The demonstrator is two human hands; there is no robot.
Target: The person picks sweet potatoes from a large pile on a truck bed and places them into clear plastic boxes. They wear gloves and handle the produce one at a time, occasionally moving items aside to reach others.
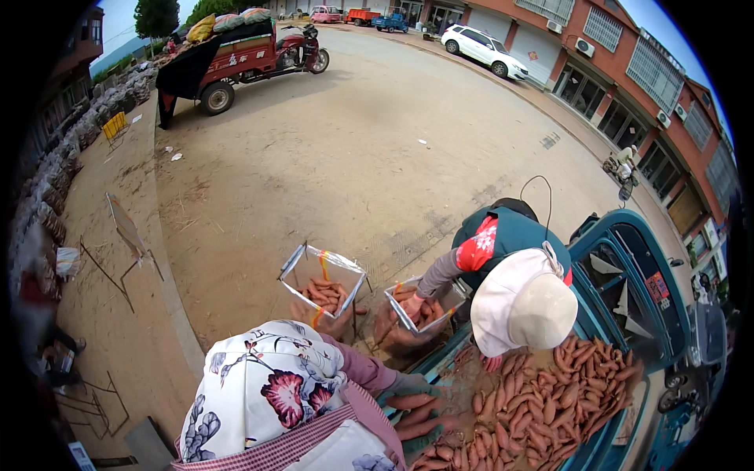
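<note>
At the lower centre, my left hand [417, 385], in a grey-green glove below a mauve sleeve, rests against reddish sweet potatoes [410, 401]. My right hand [422, 440], in a green glove, is on the near side of the same bunch, partly hidden by clothing and blur. Several sweet potatoes lie between the two gloves. To their right, a large heap of sweet potatoes [539, 406] covers the teal truck bed. White floral cloth [259, 382] with pink checked trim fills the lower left. Two wire-framed bags, left [321, 259] and right [453, 309], hold sweet potatoes.
A co-worker in a pale sun hat [527, 297] leans over the truck side, one hand in the right bag and the other by the heap. The teal cab [639, 282] stands right. A wire stand [126, 226] is left; a red cargo tricycle [241, 59] is farther off.
</note>
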